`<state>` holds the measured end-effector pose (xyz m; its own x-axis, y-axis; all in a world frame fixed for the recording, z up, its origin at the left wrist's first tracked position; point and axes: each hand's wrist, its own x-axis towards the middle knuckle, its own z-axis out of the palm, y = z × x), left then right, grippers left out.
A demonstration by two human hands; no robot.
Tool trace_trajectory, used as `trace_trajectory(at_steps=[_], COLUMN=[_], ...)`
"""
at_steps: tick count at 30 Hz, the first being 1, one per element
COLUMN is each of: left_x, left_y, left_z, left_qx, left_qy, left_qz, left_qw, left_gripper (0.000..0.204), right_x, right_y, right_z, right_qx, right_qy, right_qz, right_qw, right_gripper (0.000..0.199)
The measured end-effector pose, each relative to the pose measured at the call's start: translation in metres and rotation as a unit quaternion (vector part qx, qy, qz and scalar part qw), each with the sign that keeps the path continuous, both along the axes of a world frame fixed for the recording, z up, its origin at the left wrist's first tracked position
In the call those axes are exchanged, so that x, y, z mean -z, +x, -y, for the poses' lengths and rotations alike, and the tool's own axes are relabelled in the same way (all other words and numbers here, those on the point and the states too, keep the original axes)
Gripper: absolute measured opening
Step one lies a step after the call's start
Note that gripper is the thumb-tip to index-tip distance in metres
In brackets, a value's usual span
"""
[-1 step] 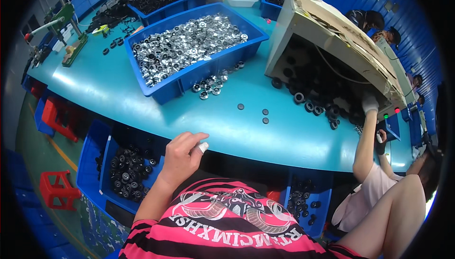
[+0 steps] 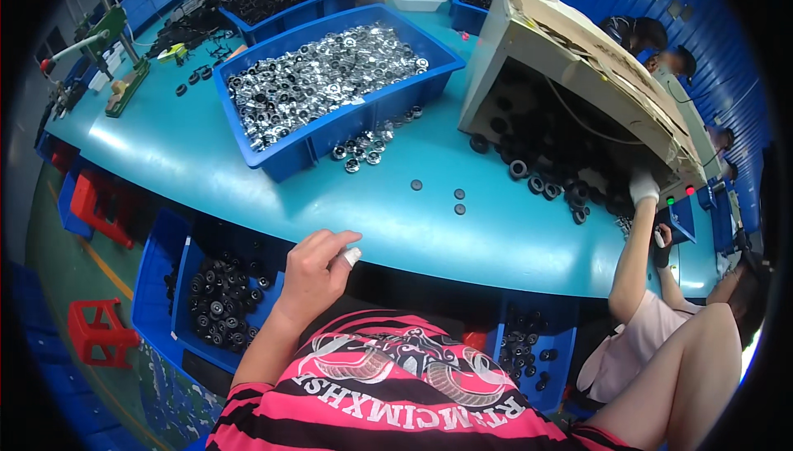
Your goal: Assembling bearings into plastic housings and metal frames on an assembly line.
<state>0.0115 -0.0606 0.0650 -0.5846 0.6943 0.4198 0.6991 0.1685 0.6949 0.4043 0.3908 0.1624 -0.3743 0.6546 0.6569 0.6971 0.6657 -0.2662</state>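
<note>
My left hand (image 2: 315,268) hovers at the front edge of the blue-green table, nothing visible in it. White tape wraps the thumb; a small gap parts its tip from the outstretched index finger, while the other fingers curl loosely. Beyond it on the tabletop lie a small black disc (image 2: 416,185) and two more black discs (image 2: 459,194) to its right. Farther back, a blue bin (image 2: 289,154) is heaped with shiny silver round parts, several of them loose beside it (image 2: 353,154). My bent right arm (image 2: 702,344) shows at the lower right, its hand out of frame.
A pale box-like housing (image 2: 487,63) stands at right, with black rings (image 2: 518,169) spilling from its opening. A co-worker's white-gloved hand (image 2: 643,185) reaches into it. Bins of black parts (image 2: 186,286) sit below the table edge. A green hand press (image 2: 124,92) stands far left.
The whole view has shifted very slightly to the left. My left hand keeps the same pose and place.
</note>
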Motion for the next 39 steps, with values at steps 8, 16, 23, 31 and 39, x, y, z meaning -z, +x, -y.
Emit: trace_trajectory(at_steps=[8, 16, 23, 31, 39], left_x=[-0.003, -0.006, 0.026, 0.09, 0.09], left_y=[0.005, 0.011, 0.006, -0.006, -0.015], left_z=[-0.006, -0.036, -0.102, -0.2, -0.212], left_qx=[0.023, 0.099, 0.218, 0.347, 0.366], left_qy=[-0.009, 0.022, 0.025, -0.077, -0.049], left_qz=[0.006, -0.001, 0.027, 0.21, 0.17], left_qw=[1.0, 0.995, 0.975, 0.911, 0.914], left_gripper=[0.02, 0.02, 0.02, 0.02, 0.015], right_x=[-0.042, -0.121, -0.029, 0.156, 0.162], right_y=[0.013, -0.016, -0.175, -0.366, -0.399], right_z=[0.054, 0.147, 0.133, -0.041, -0.221], right_qx=[-0.075, -0.286, -0.422, -0.136, 0.112], right_qy=[0.091, 0.283, 0.022, -0.091, 0.064], right_qz=[-0.135, -0.319, -0.338, 0.109, 0.177], right_qw=[0.984, 0.858, 0.841, 0.981, 0.976], right_gripper=[0.02, 0.02, 0.021, 0.057, 0.072])
